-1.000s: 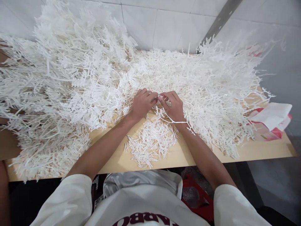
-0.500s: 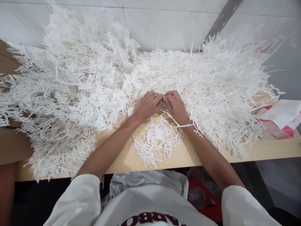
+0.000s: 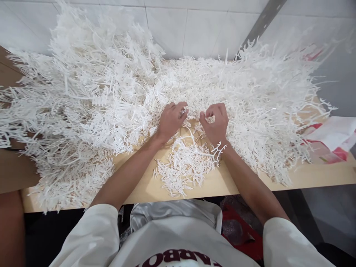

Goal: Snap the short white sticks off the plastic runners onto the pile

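Observation:
My left hand (image 3: 171,120) is over the inner edge of the white plastic pieces, its fingers curled and parted from the thumb; small white bits show between them. Across a narrow gap, my right hand (image 3: 215,122) has its fingers bent and the thumb apart, with nothing visible in its grasp. A thin branched white strip (image 3: 219,150) lies by my right wrist. Below both hands is a small pile of short white sticks (image 3: 180,167) on the table (image 3: 222,185).
A tall heap of white branched pieces (image 3: 91,85) covers the left side, and another heap (image 3: 267,96) the right. A red and white bag (image 3: 330,139) lies at the far right. A tiled wall (image 3: 205,29) stands behind. Part of another person (image 3: 11,226) shows at the lower left.
My hands have moved apart and their fingers have opened. The branched strip has dropped from under my right hand toward the small pile.

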{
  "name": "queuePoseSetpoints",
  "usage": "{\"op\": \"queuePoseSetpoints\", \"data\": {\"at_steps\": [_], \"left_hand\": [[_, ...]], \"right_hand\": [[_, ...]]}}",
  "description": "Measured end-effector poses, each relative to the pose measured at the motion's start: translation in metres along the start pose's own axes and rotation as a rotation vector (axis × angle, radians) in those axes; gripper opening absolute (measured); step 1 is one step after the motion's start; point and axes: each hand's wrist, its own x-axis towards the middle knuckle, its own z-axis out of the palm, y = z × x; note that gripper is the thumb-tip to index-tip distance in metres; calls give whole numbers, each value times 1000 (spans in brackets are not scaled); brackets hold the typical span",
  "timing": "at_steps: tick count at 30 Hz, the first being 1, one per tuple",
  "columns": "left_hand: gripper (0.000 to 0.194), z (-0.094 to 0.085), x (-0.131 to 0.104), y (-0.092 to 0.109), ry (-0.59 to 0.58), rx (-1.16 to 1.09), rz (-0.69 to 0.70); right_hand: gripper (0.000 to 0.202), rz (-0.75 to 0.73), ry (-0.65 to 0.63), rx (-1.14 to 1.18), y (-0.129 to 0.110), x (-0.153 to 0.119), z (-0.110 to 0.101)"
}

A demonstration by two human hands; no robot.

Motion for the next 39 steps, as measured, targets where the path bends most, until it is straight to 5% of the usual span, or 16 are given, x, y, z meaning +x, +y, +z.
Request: {"op": "queuePoseSetpoints", "data": {"at_steps": [3,7,13,20,24,30,39], "left_hand": [[25,0,-2,0,16,58,45],[17,2,-5,-1,-112,119,240],[34,-3,-4,5,-200,4,309],[32,-7,0,0,-10,-203,111],[30,-6,1,-2,-35,-226,145],[26,-4,0,0,-27,-265,122],[28,-11,0,3,-96,-388,113]], "right_hand": [[12,93,-115,62,1,2,-2],[20,87,-336,98,-8,-3,2],[27,217,-289,103,-3,-4,6],[21,378,-252,448,-5,-3,3],[22,421,-244,529,-8,-2,1],[30,301,-432,275,-4,-1,2],[20,123,-415,46,6,-5,9]]}}
